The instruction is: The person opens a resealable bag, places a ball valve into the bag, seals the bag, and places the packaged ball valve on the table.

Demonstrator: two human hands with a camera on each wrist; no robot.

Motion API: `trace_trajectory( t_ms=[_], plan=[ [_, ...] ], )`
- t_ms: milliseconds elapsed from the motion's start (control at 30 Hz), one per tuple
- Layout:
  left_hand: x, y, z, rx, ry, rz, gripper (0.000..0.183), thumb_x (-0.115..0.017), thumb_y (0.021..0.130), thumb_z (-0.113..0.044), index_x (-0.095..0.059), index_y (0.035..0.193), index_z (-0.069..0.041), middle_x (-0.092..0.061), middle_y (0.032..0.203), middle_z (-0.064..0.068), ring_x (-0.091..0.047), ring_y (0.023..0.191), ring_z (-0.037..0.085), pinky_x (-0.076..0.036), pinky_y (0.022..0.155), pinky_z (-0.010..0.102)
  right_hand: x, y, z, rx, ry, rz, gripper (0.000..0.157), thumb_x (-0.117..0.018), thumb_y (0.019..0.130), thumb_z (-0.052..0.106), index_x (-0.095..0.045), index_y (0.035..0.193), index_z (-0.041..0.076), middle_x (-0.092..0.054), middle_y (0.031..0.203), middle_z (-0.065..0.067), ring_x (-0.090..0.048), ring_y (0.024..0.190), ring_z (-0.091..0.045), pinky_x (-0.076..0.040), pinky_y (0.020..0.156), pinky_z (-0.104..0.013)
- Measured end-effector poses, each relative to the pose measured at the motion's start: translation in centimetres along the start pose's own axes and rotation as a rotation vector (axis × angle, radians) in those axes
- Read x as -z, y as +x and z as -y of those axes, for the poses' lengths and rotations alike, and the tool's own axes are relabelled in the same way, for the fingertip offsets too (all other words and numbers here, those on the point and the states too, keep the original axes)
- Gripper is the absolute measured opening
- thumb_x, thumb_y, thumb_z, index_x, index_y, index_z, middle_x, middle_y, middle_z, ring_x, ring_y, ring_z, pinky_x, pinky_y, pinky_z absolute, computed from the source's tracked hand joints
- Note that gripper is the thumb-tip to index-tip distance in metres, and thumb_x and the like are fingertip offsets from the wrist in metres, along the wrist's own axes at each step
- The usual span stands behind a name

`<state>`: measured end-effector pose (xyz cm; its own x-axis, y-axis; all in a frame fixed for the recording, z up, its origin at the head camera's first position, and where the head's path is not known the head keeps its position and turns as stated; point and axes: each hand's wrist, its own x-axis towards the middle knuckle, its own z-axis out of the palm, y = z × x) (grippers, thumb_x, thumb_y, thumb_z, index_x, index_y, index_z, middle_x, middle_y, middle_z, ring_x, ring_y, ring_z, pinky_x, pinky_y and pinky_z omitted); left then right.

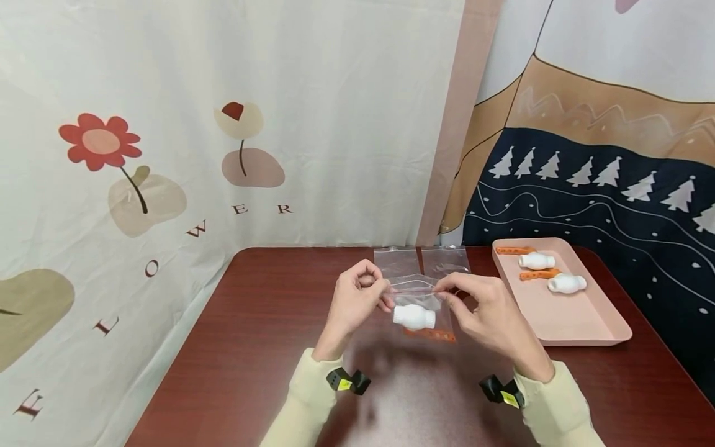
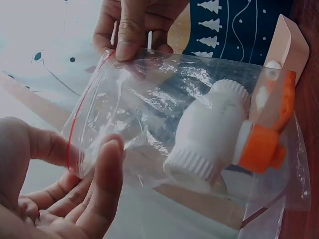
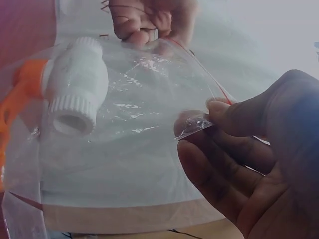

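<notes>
A clear zip bag (image 2: pixel 149 109) with a red line along its mouth hangs between both hands above the table. Inside lies a white plastic ball valve (image 2: pixel 212 134) with an orange handle (image 2: pixel 261 149), its ribbed ends plain in both wrist views. My left hand (image 1: pixel 357 302) pinches one top corner of the bag between thumb and fingers. At the opposite corner, my right hand (image 1: pixel 485 313) pinches the film the same way. In the head view the valve (image 1: pixel 414 317) shows white through the bag, the orange handle below it.
A pink tray (image 1: pixel 575 323) at the right of the table (image 1: pixel 251 372) holds two more white valves (image 1: pixel 566 284) and separate orange handles (image 1: pixel 539 274). Two flat clear bags (image 1: pixel 395 262) lie at the table's back edge, just beyond my hands. Printed curtains (image 1: pixel 346 124) hang behind.
</notes>
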<state>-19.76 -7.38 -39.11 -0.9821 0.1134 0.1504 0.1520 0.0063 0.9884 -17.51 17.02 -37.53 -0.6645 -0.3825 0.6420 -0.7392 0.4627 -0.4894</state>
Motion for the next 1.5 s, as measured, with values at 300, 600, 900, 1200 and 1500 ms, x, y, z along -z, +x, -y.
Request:
trace_trajectory(
  t_ms=[300, 600, 900, 1200, 1500],
  plan=[
    [0.8, 0.0, -0.1, -0.160, 0.006, 0.212, 0.027, -0.075, 0.091, -0.003, -0.069, 0.117, -0.006, -0.071, 0.088, 0.024, -0.072, 0.066, 0.024, -0.063, 0.066, 0.050, 1.0, -0.3, -1.1, -0.142, 0.030, 0.007, 0.017, -0.074, 0.094, 0.009, -0.073, 0.100, 0.025, -0.074, 0.090, 0.005, -0.060, 0.069, -0.006, -0.053, 0.061, -0.016],
    [0.7, -0.4, -0.2, -0.106, 0.128, 0.210, 0.022, -0.079, 0.090, -0.009, -0.075, 0.111, -0.009, -0.073, 0.081, 0.021, -0.066, 0.059, 0.020, -0.061, 0.056, 0.041, 1.3, -0.6, -2.1, -0.144, 0.158, -0.011, 0.025, -0.076, 0.090, 0.002, -0.074, 0.102, 0.023, -0.073, 0.091, 0.005, -0.061, 0.072, -0.008, -0.050, 0.060, -0.018],
    [0.7, -0.6, -0.8, -0.045, 0.202, 0.102, 0.006, -0.084, 0.085, -0.014, -0.082, 0.090, -0.013, -0.072, 0.073, 0.015, -0.056, 0.058, 0.010, -0.047, 0.052, 0.019, 1.3, -1.0, -2.6, -0.211, 0.202, -0.018, 0.021, -0.078, 0.089, 0.003, -0.077, 0.103, 0.019, -0.074, 0.095, 0.008, -0.062, 0.075, -0.010, -0.051, 0.060, -0.020],
    [0.6, -0.4, -0.4, -0.081, 0.198, 0.047, 0.011, -0.086, 0.084, -0.026, -0.082, 0.091, -0.018, -0.079, 0.088, 0.002, -0.068, 0.075, 0.012, -0.051, 0.064, 0.021, 1.2, -0.8, -2.5, -0.332, 0.301, -0.119, 0.025, -0.080, 0.088, 0.005, -0.073, 0.111, 0.012, -0.077, 0.088, -0.005, -0.061, 0.070, -0.012, -0.048, 0.059, -0.024],
    [0.2, 0.0, -0.2, -0.054, 0.022, 0.003, 0.016, -0.085, 0.085, -0.015, -0.080, 0.095, -0.003, -0.079, 0.088, -0.003, -0.071, 0.081, 0.008, -0.057, 0.070, 0.023, 1.4, -0.7, -2.4, -0.404, 0.338, -0.167, 0.025, -0.081, 0.087, 0.004, -0.072, 0.109, 0.009, -0.078, 0.088, 0.008, -0.060, 0.068, -0.014, -0.046, 0.056, -0.024]
  ],
)
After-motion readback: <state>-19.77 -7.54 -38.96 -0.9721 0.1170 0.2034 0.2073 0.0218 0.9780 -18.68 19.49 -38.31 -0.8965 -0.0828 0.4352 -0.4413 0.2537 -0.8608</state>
